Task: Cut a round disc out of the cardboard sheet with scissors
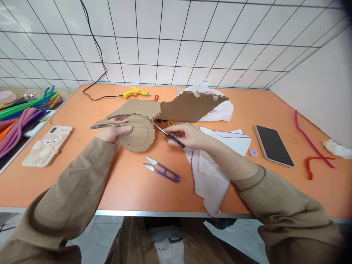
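Note:
A large brown cardboard piece (192,107) is held up over the orange table, with a round part (137,134) curving out at its near left side. My left hand (114,132) grips the cardboard, its thumb lying on the round part. Pencil-like circle lines show on that part. In my right hand (185,135) are scissors (172,138) with black handles, and their blades meet the cardboard at the upper right edge of the round part. Some fingers of my left hand are hidden behind the cardboard.
Purple thread snips (166,174) lie in front of my hands. White cloth (213,165) lies under my right forearm. Behind is a yellow glue gun (136,92). Phones lie left (48,146) and right (273,145). Colourful pipe cleaners (22,128) fill the far left.

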### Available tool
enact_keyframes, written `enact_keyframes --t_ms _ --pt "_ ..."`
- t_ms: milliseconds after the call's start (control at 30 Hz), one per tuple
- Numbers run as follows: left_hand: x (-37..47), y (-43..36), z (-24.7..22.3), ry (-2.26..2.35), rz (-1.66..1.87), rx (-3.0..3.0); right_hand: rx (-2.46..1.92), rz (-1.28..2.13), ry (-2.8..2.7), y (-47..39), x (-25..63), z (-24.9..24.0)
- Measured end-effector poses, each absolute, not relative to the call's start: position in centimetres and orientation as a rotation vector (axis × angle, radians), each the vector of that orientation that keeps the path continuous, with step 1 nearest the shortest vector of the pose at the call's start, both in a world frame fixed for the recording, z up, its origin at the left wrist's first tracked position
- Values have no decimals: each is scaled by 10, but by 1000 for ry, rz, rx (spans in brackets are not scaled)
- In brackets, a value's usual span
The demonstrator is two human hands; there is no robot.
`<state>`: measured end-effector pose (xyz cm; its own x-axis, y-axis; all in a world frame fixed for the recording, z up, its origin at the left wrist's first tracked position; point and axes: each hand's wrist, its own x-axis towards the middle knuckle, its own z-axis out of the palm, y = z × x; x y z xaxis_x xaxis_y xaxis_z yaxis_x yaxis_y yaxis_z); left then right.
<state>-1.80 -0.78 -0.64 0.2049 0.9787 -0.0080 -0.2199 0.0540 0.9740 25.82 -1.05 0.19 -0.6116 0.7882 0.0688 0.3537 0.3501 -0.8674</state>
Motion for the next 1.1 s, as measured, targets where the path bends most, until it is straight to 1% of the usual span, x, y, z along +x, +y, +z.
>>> enact_keyframes --t_ms 367,567,833,1000,1100 --pt "-25 -2 -16 912 1098 1136 -1019 1464 -1920 -7 256 -6" --pt "-22 -5 -13 931 1114 1132 -1008 1429 -1850 -3 257 -15" --pt "-21 -9 -8 941 1086 1171 -983 1495 -1789 -5 257 -16" --pt "-24 -7 -8 965 1093 1193 -1010 1450 -1791 -6 256 -17" --pt "-24 -8 -8 963 1091 1182 -986 1521 -1747 -7 255 -18"
